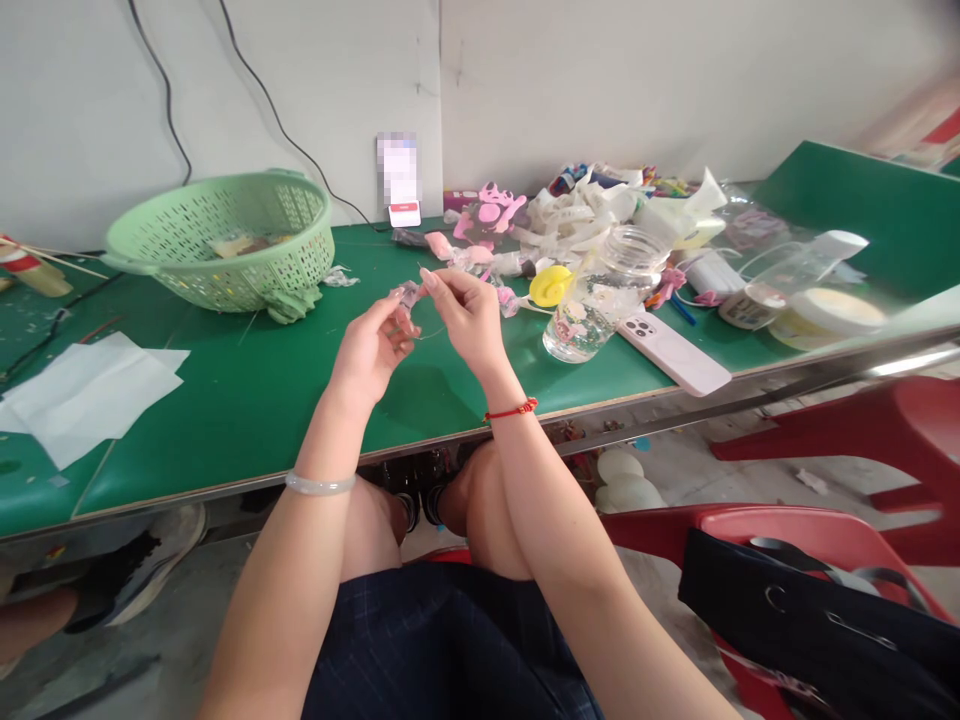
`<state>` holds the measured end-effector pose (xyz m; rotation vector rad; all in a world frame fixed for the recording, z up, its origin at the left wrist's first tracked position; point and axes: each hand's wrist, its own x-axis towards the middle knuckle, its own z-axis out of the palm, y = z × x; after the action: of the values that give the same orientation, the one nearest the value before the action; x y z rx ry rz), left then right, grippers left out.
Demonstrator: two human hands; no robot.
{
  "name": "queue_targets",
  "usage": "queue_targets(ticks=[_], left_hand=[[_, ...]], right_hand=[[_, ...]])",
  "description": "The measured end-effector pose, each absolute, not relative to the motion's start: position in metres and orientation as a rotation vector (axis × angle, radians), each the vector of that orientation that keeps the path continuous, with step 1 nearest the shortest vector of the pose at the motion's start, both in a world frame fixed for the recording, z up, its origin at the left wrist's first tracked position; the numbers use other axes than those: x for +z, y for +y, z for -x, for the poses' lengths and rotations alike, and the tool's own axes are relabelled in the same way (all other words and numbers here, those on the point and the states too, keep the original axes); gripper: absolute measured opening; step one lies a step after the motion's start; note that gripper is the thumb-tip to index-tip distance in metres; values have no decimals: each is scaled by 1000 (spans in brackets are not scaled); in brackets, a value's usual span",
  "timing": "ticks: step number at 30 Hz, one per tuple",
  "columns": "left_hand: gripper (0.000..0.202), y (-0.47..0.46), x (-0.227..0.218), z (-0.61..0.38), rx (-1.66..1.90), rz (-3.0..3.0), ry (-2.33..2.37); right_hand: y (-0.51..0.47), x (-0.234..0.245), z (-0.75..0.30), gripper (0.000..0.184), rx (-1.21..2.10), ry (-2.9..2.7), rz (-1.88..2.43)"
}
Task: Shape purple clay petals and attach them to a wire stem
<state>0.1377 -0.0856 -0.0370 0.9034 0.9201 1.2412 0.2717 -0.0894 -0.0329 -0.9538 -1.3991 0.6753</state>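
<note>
Both hands meet above the green table (247, 400). My left hand (375, 345) is closed, its fingertips pinching a small greyish-purple piece (409, 295) that looks soft and thin. Close against it, my right hand (469, 310) makes a pinch with thumb and forefinger; what lies between them is too small to make out. A thin pale strand (431, 335) curves beneath the fingers, between the two hands. Just right of my right hand, a clear plastic jar (581, 325) stands tilted on the table, with a yellow lid (551, 286) beside it.
A green plastic basket (217, 275) stands at the back left, near white paper sheets (97, 390). An upright phone (399, 180) leans on the wall. Right are white ribbons (577, 215), pink pieces (491, 210), a pale phone (679, 355) and a tub (829, 315). A red chair (795, 525) holds a dark bag.
</note>
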Motion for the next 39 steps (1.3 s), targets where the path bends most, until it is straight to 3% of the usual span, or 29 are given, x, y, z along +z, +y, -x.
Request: queue_targets(ticks=[15, 27, 34, 39], left_hand=[[40, -99, -13, -142, 1083, -584, 801], [33, -93, -34, -140, 1266, -769, 869], [26, -90, -38, -140, 1353, -703, 830], [23, -88, -37, -141, 1418, -655, 784]], right_hand=[[-84, -42, -272, 54, 607, -1442, 886], [-78, -47, -272, 49, 849, -1358, 942], [-77, -47, -270, 64, 962, -1261, 971], [-77, -46, -273, 52, 1020, -1252, 936]])
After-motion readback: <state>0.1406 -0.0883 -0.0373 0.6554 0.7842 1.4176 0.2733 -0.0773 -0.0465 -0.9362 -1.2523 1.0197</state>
